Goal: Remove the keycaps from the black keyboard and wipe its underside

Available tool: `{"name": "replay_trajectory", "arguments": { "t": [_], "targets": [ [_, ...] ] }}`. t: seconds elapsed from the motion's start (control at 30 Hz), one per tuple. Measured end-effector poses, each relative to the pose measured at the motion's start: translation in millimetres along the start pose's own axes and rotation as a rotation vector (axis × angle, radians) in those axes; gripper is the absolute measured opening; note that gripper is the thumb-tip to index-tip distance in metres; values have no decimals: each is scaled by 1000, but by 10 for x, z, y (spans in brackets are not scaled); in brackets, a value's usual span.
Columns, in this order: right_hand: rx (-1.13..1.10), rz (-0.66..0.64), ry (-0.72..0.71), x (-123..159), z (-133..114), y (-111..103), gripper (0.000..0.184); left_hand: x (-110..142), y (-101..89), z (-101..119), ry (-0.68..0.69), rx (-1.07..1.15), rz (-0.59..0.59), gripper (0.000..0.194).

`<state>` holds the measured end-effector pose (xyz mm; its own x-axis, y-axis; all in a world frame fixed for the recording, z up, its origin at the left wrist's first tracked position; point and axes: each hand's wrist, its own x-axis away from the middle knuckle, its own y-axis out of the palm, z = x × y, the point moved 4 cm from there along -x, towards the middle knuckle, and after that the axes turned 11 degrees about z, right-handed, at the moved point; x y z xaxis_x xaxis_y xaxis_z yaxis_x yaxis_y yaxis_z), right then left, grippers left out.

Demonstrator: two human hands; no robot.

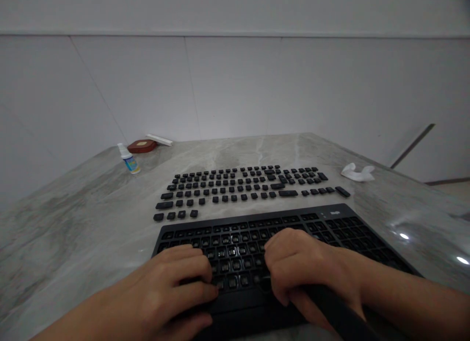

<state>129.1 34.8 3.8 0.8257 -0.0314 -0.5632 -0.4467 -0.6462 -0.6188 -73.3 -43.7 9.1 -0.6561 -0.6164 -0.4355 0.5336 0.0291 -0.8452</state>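
A black keyboard (pixel 235 304) with its keycaps off lies in front of me, its square key sockets bare. My left hand (pixel 172 287) rests over its left side, fingers bent and lying apart on the frame, holding nothing that I can see. Closed round a long black-handled tool (pixel 336 311), my right hand (pixel 297 262) is over the middle of the keyboard. The handle runs toward the lower right; the tool's dark tip, near the lower sockets, is too dim to identify. Behind the keyboard, loose black keycaps (pixel 233 198) are set out in rows.
A small white spray bottle (pixel 129 159) with a blue label stands at the back left. Beside it are a reddish-brown case (pixel 141 146) and a white stick-like piece (pixel 159 139). Crumpled white tissue (pixel 357 173) lies on the marble tabletop (pixel 91 223) at right. A wall (pixel 235 86) rises behind.
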Motion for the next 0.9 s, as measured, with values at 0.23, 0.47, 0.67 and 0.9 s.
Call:
{"name": "replay_trajectory", "arguments": {
  "t": [0.23, 0.47, 0.67, 0.9],
  "targets": [
    [227, -74, -27, -102, -160, 221, 33, -2, -42, -23, -6, 61, -24, 28],
    [493, -129, -117, -220, -256, 476, 29, -20, -27, -12, 22, 93, 6, 31],
    [627, -129, -181, -314, -276, 677, 18, -7, 21, 28, 117, 136, -3, 12],
    [730, -185, -183, -328, -285, 746, 14, -15, 27, 29, 141, 153, 30, 13]
  ]
}}
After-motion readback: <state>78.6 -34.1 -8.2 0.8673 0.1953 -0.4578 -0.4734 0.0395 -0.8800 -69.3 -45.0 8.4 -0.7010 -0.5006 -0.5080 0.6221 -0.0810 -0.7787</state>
